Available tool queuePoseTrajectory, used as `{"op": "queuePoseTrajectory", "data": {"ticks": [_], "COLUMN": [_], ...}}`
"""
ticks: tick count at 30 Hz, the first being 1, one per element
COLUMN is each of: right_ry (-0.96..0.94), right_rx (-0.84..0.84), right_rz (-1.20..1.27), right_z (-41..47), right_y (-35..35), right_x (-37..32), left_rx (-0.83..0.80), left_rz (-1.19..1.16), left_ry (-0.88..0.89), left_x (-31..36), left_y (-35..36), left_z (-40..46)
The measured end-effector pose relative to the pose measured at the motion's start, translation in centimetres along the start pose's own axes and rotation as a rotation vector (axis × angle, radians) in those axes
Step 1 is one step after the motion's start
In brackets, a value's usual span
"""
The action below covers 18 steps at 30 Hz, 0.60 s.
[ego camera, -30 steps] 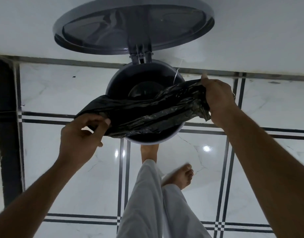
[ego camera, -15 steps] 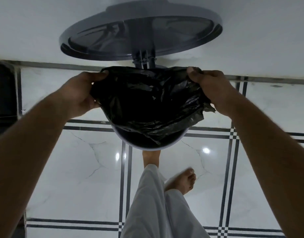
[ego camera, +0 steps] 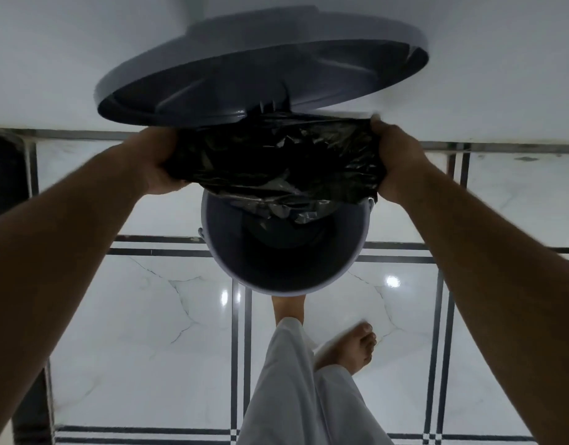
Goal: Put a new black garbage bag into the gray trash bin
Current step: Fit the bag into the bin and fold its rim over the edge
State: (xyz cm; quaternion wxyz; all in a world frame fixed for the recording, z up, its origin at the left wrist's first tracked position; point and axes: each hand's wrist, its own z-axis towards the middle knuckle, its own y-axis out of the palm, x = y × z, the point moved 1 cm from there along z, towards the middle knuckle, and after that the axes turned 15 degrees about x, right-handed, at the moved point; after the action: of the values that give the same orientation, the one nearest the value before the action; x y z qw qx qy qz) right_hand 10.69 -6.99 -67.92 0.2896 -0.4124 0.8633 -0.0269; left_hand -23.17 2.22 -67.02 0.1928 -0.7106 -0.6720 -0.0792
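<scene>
You held the black garbage bag stretched over the gray trash bin's 12 o'clock rim, left hand and right hand each clamped on its mouth. Step: fitting. Next, likely hook that rim, draw toward 6 o'clock.

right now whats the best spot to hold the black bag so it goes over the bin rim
By its top hem, one fist at each end, as the left hand and right hand hold the black bag. It is stretched wide across the far side of the gray bin, under the raised lid. The near rim is bare, so I'd draw it toward you.
</scene>
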Motion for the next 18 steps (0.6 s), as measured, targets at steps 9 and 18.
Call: {"op": "queuePoseTrajectory", "data": {"ticks": [9,18], "right_ry": [-0.083,-0.052], "right_rx": [0.054,0.081], "right_rz": [-0.358,-0.311], "right_z": [0.2,-3.6], "right_y": [-4.8,-8.7], "right_x": [4.1,9.3], "left_rx": [0.034,-0.103], "left_rz": [0.279,0.023], "left_ry": [-0.140,-0.323], "left_x": [-6.8,-11.5], "left_y": [-1.6,-5.9], "left_z": [0.0,-3.6]}}
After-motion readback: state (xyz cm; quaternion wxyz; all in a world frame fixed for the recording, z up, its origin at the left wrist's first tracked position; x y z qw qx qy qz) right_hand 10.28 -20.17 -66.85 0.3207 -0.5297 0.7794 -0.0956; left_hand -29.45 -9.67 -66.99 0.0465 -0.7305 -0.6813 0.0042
